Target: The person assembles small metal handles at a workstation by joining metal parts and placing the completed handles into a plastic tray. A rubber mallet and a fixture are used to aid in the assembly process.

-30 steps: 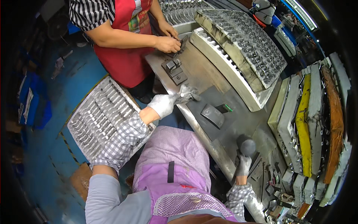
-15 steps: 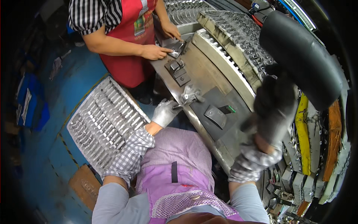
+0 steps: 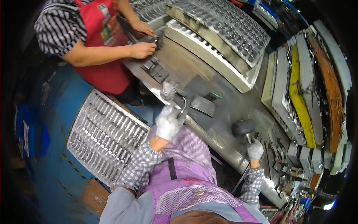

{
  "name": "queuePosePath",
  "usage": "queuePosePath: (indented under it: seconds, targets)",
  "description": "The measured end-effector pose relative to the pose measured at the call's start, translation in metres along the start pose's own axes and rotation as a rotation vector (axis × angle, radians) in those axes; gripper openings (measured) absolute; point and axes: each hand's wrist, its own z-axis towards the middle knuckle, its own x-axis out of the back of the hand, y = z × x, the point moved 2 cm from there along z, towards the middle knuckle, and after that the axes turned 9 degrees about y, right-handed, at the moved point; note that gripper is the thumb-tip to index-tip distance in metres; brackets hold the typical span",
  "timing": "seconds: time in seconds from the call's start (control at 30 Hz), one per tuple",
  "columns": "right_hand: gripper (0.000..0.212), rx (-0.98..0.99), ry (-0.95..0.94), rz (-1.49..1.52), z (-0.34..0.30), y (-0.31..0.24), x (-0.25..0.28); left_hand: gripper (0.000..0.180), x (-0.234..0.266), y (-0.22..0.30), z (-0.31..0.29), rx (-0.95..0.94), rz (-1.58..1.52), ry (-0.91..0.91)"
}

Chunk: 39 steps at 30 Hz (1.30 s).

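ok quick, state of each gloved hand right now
Left hand: closed, holding a small curved metal part.
Right hand: closed, holding a black-headed mallet.

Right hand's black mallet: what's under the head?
Grey tabletop shows around the mallet head, which the gloved right hand holds by its handle. Anything directly beneath the head is covered, and this view can't settle whether head and tabletop touch.

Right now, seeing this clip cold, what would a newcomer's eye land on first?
Probably the co-worker's red apron at upper left. Next, likely the black mallet in the right hand, right of centre, and the yellow strip between grey ones at the right.
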Motion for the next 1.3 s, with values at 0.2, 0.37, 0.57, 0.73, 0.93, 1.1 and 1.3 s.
queuePosePath:
  seconds: [0.2, 0.37, 0.57, 0.73, 0.93, 1.1, 1.3]
  targets:
    - [0.049, 0.663, 0.006, 0.893, -0.020, -0.170, 0.002, 0.041, -0.061, 0.042, -0.038, 1.454, -1.264, -0.482]
    - [0.027, -0.107, -0.112, 1.106, 0.030, -0.186, -0.068, 0.040, -0.082, -0.014, 0.020, 1.053, -0.498, -0.468]
    - [0.022, -0.081, 0.056, 1.158, 0.056, -0.176, -0.083, 0.035, -0.125, 0.006, 0.027, 0.462, -0.055, -0.477]
    - [0.020, -0.061, 0.157, 1.231, 0.062, -0.156, -0.110, 0.039, -0.144, -0.003, 0.039, 0.664, -0.099, -0.596]
    - [0.022, -0.175, 0.025, 1.302, 0.070, -0.144, -0.105, 0.035, -0.148, 0.012, 0.041, 0.724, -0.082, -0.608]
    - [0.033, 0.039, -0.008, 1.064, 0.053, -0.161, -0.099, 0.050, -0.117, -0.001, 0.036, 0.529, 0.095, -0.654]
    - [0.044, -0.026, -0.007, 0.770, -0.002, -0.164, -0.061, 0.031, -0.084, 0.006, -0.028, 0.444, -0.055, -0.476]
